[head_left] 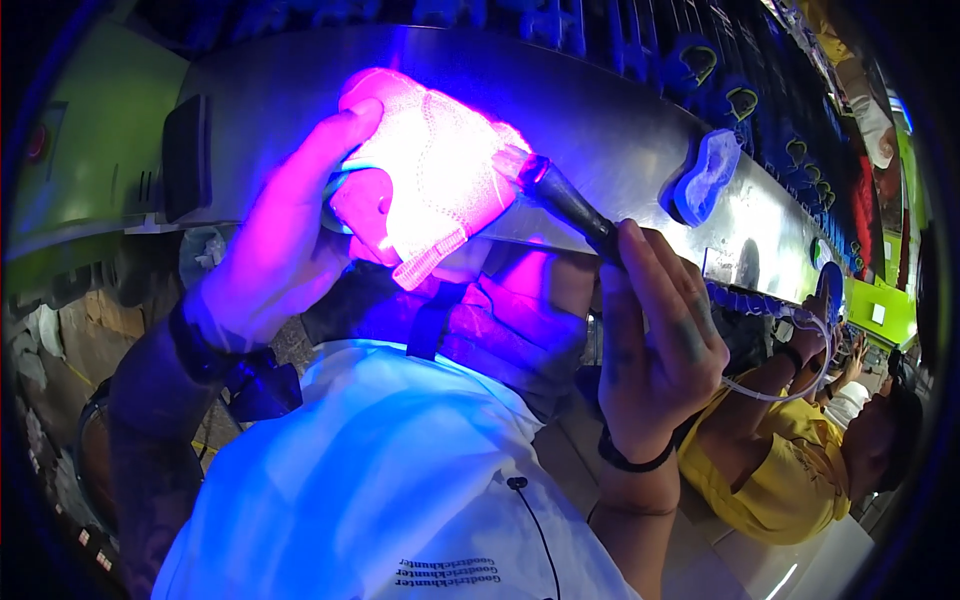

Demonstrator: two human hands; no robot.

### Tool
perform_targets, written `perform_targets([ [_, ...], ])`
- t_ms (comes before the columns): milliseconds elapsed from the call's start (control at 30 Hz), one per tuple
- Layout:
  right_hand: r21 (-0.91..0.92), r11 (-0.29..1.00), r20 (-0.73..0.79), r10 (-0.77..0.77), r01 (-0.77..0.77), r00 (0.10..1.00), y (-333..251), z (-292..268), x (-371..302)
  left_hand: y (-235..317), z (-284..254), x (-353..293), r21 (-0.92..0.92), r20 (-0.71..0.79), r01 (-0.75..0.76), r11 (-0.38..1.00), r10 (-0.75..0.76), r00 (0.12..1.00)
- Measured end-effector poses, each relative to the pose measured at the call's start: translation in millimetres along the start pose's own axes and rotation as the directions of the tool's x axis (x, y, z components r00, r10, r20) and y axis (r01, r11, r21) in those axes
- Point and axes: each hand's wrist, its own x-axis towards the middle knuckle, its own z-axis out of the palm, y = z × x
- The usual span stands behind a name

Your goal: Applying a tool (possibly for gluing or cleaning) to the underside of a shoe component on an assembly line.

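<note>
My left hand (285, 235) grips a knitted shoe upper (430, 175) that glows pink under violet light, holding it up over the metal conveyor table (600, 120). My right hand (660, 340) is closed around a dark pen-shaped torch (565, 200). The torch tip touches the upper's right edge. A ribbed strip of the upper hangs down toward my chest. My white shirt fills the lower middle of the view.
A second shoe upper (705, 175), bluish white, lies further along the conveyor. To my right a person in a yellow shirt (780, 460) works at the same line. Dark racks with hanging shapes run along the far side. A green machine housing (90, 150) stands at the left.
</note>
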Motion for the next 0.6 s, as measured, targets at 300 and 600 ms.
perform_targets([
  [300,0.01,0.991,-0.046,-0.13,0.131,0.99,6,-5,14,-3,2,-22,-0.353,0.26,0.255,0.9,-0.167,0.951],
  [600,0.11,0.983,-0.04,-0.142,0.145,0.989,21,-12,14,-22,3,-44,-0.61,0.291,0.503,0.612,-0.418,0.861],
])
